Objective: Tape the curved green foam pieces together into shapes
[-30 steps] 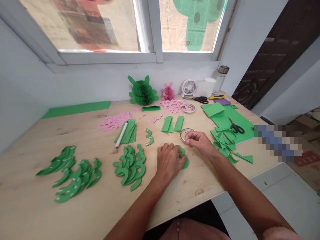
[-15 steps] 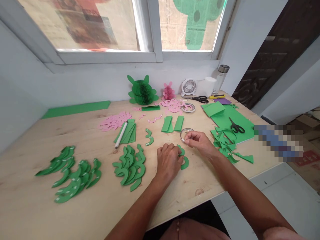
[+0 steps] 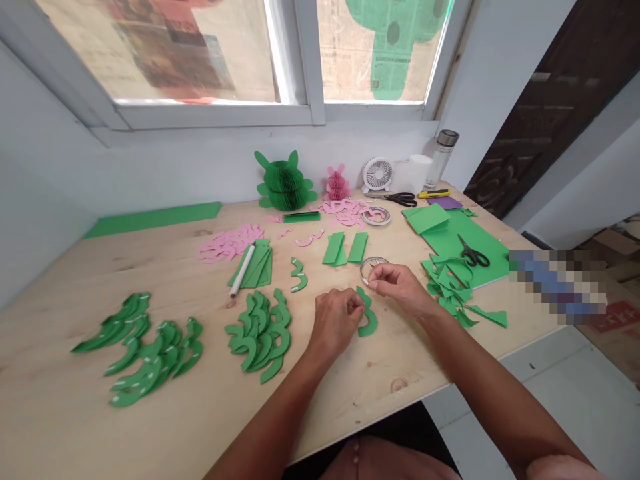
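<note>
My left hand [image 3: 339, 315] is closed in a pinch, its fingertips at the left edge of a curved green paper piece [image 3: 369, 319]; what it grips, if anything, is too small to name. Just to the right, my right hand [image 3: 399, 283] pinches at the lower edge of a roll of tape [image 3: 367, 261], and whatever lies between its fingertips is hard to make out. A stack of wavy green pieces [image 3: 260, 333] lies left of my left hand. Further left, more green pieces with small white strips [image 3: 155, 363] are spread in rows.
Behind my hands lie folded green papers [image 3: 334, 248], a white marker [image 3: 243, 269] and pink cutouts [image 3: 233, 241]. Black scissors [image 3: 473, 252] and green scraps [image 3: 450, 283] are on the right. A green honeycomb figure [image 3: 286, 183] and a white fan [image 3: 378, 175] stand by the wall.
The fingers of my left hand have drawn together and back a little from the curved green piece, which has shifted slightly. My right hand has hardly moved.
</note>
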Tool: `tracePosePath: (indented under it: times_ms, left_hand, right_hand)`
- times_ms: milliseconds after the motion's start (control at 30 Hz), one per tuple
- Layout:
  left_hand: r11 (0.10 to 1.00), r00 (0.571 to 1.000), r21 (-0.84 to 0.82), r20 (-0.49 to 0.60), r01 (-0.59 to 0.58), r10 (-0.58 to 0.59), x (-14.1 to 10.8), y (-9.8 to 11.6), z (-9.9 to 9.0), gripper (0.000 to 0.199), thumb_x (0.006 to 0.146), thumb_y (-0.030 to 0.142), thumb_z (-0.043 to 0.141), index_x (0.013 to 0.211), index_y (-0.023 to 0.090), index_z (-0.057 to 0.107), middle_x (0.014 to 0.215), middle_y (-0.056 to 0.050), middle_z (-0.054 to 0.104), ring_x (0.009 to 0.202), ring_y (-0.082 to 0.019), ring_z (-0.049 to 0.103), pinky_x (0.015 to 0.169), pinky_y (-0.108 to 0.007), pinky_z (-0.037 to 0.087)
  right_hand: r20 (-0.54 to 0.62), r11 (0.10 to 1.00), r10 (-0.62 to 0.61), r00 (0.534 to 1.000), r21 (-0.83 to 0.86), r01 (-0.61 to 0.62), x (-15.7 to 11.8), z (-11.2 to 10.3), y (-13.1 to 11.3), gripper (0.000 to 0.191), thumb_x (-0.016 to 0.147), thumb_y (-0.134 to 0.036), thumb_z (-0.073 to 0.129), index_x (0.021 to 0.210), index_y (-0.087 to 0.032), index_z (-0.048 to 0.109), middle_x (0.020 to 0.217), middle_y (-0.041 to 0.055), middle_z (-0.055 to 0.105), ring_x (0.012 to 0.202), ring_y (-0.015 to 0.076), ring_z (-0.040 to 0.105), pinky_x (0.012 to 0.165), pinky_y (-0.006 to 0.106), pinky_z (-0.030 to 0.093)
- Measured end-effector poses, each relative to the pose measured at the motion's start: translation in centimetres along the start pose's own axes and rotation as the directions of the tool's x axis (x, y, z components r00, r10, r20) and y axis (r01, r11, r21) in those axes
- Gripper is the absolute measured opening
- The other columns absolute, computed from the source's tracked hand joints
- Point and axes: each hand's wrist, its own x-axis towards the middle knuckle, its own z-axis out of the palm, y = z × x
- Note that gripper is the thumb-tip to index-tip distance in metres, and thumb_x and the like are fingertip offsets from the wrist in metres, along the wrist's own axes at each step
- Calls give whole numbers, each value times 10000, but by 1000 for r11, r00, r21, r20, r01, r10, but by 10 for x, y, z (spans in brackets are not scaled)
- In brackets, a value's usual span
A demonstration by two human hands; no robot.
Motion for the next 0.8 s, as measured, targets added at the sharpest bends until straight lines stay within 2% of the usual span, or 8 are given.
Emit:
tracePosePath:
  times_ms: [100, 233, 433, 633, 800]
  left_hand:
    - [991, 1000, -131, 0, 16, -17, 2, -8, 0, 118, 677, 106, 551, 650, 193, 626, 657, 1, 643, 639, -148, 577, 664, -285, 444]
    - [973, 999, -226, 23, 43, -39, 3, -14, -2, 122, 655, 101, 560, 677, 188, 643, 695, 0, 652, 661, -136, 596, 623, -240, 459]
    - [957, 997, -281, 51, 65, -53, 3, -11, -7, 156, 643, 83, 530, 687, 177, 647, 722, -3, 641, 553, -102, 563, 533, -216, 440]
    - [940, 998, -338, 53, 37, -20, 2, -7, -10, 128, 630, 87, 543, 660, 179, 627, 714, -5, 629, 581, -109, 558, 528, -212, 434]
    - [855, 995, -510, 84, 93, -57, 2, -7, -8, 100, 657, 127, 555, 741, 175, 584, 673, 7, 601, 571, -104, 547, 520, -207, 421]
  right_hand:
    - [6, 999, -5, 1000, -36, 5, 0, 0, 0, 163, 704, -298, 649, 658, -160, 575, 653, -11, 502, 598, 98, 421, 563, 241, 318]
    - [8, 995, 1, 1000, -96, -1, 1, 1, 1, 165, 709, -312, 644, 671, -165, 582, 652, -3, 508, 597, 105, 432, 547, 239, 327]
    - [45, 986, -51, 998, -156, 58, 3, 0, 7, 135, 717, -290, 626, 670, -169, 588, 873, 58, 596, 722, 137, 513, 582, 249, 372]
    - [-10, 977, 20, 1000, -211, -22, 5, 0, 13, 111, 696, -272, 618, 670, -166, 600, 628, 0, 539, 578, 112, 468, 536, 240, 355]
    - [-62, 977, 33, 998, -210, -45, 6, 0, 15, 98, 679, -250, 621, 662, -157, 596, 576, -19, 502, 528, 92, 420, 501, 226, 325]
